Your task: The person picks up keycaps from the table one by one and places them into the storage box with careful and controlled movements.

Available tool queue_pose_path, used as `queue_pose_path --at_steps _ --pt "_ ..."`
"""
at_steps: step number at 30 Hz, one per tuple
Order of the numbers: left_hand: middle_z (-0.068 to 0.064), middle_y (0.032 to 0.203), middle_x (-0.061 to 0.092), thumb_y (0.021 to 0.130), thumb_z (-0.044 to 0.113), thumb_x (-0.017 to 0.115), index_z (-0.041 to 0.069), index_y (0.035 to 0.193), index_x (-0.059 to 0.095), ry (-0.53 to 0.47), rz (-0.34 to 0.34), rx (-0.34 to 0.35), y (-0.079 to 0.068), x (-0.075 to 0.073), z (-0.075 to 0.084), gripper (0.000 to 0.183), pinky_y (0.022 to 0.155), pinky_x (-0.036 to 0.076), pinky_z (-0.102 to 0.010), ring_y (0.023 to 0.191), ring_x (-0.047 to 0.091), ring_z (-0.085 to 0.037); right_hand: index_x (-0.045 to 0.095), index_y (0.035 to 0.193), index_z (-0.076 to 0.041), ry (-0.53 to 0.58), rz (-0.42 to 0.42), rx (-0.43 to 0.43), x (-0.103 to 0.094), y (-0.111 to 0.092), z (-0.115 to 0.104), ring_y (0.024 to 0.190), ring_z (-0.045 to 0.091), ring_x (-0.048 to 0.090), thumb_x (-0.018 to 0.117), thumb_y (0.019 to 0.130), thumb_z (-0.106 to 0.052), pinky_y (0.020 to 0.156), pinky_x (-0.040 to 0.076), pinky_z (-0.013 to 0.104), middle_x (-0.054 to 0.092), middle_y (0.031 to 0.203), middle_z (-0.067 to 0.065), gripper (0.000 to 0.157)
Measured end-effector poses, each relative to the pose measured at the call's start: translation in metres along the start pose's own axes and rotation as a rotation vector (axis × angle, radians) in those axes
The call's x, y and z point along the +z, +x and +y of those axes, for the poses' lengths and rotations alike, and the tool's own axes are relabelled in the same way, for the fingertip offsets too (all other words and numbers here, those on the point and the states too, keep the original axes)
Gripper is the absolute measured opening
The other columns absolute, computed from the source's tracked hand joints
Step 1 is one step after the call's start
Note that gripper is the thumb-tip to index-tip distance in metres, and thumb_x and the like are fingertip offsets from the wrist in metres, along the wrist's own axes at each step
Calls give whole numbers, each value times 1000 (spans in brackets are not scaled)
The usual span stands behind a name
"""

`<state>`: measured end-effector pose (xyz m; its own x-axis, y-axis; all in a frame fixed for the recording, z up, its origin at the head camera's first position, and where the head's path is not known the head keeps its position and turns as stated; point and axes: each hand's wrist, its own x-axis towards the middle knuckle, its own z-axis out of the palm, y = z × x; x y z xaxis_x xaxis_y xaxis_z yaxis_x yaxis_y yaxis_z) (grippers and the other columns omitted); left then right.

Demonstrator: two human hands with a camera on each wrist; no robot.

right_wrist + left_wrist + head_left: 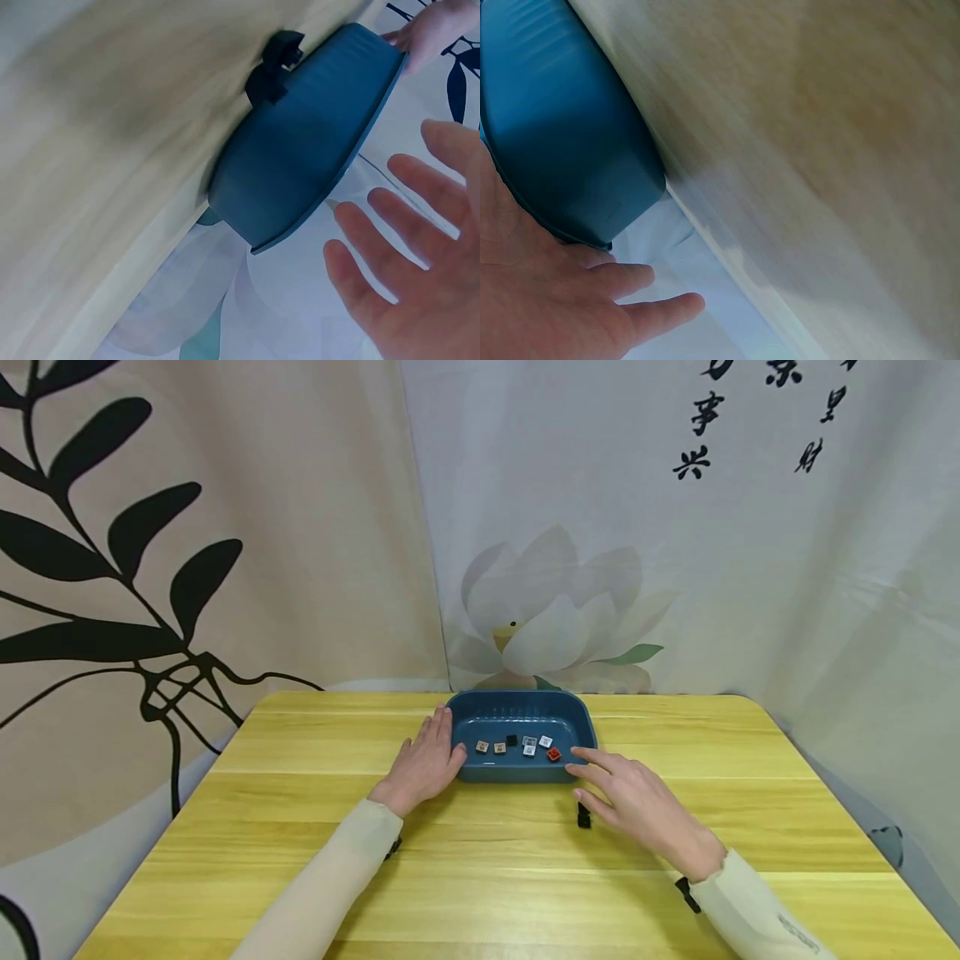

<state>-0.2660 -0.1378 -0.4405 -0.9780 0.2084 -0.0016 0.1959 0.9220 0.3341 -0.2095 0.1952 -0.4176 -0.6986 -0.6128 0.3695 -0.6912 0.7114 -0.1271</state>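
Observation:
A blue rectangular tray (525, 773) stands near the table's back edge. Inside lie several small square pieces: tan ones (482, 747), a black one (512, 740), white ones (546, 742) and a red one (553, 754). My left hand (425, 757) rests against the tray's left side, fingers straight; the left wrist view shows its palm by the tray wall (570, 142). At the tray's right front corner hovers my right hand (630, 797), fingers spread and holding nothing. The right wrist view shows these fingers (382, 240) apart from the tray (300, 150).
A small black object (583, 815) of unclear kind stands on the wooden table (480, 877), just in front of the tray and beside my right thumb. Behind the table hangs a printed curtain (330, 527) with leaves, a lotus and characters.

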Motion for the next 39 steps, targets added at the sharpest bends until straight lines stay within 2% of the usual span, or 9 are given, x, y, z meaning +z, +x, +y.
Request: queue_pose_path --at_steps 6,15,30,39 --pt "-16 173 5 109 41 37 -1 165 11 8 -4 -1 1 1 0 74 118 25 -68 157 16 -40 74 126 -11 -26 -18 -43 3 -10 -2 120 28 66 77 95 -24 91 57 50 67 136 9 34" --pt "-15 173 4 109 40 36 -1 165 10 12 -8 -2 2 1 -1 74 118 25 -67 157 16 -40 71 131 -9 -31 -120 -92 10 -22 0 119 28 67 76 95 -24 95 56 49 67 137 8 39" --pt "-16 173 5 109 41 36 -1 165 10 9 -3 -1 2 1 -1 74 118 25 -67 156 19 -41 68 137 -12 -7 -294 -129 11 -24 -2 120 27 66 73 97 -19 94 56 46 63 143 9 41" --pt "-15 173 5 109 40 37 0 165 11 -4 -2 -2 1 2 -1 74 118 26 -67 155 20 -41 73 128 -11 14 -291 -147 15 -23 -3 116 24 67 75 96 -14 96 56 43 68 132 7 33"
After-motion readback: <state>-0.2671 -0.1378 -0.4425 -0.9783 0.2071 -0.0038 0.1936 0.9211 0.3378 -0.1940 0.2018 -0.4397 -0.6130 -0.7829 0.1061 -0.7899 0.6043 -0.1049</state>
